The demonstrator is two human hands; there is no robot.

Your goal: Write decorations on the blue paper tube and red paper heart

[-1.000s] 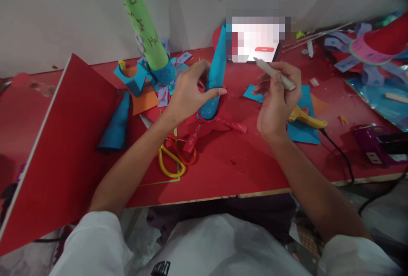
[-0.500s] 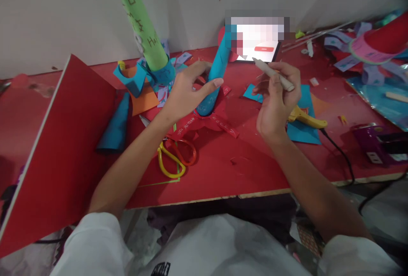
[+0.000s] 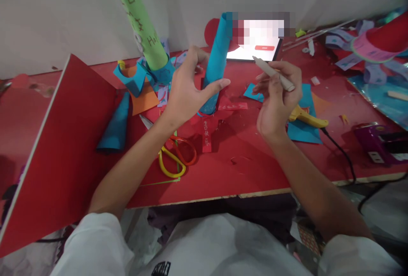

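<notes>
My left hand grips a blue paper tube that stands nearly upright on the red table. Red paper strips with writing fan out from the tube's base. My right hand holds a pale glue stick pointing up and left, just right of the tube. A yellow glue gun lies under that hand on blue paper.
Yellow-and-orange scissors lie near the front. A big red card sheet leans at the left beside a blue cone. A green tube rises at the back. A lit tablet, a purple device and paper scraps lie right.
My left hand has raised the blue tube from a tilt to nearly upright and turned it, so the red strips at its base swung round. The right hand stayed put.
</notes>
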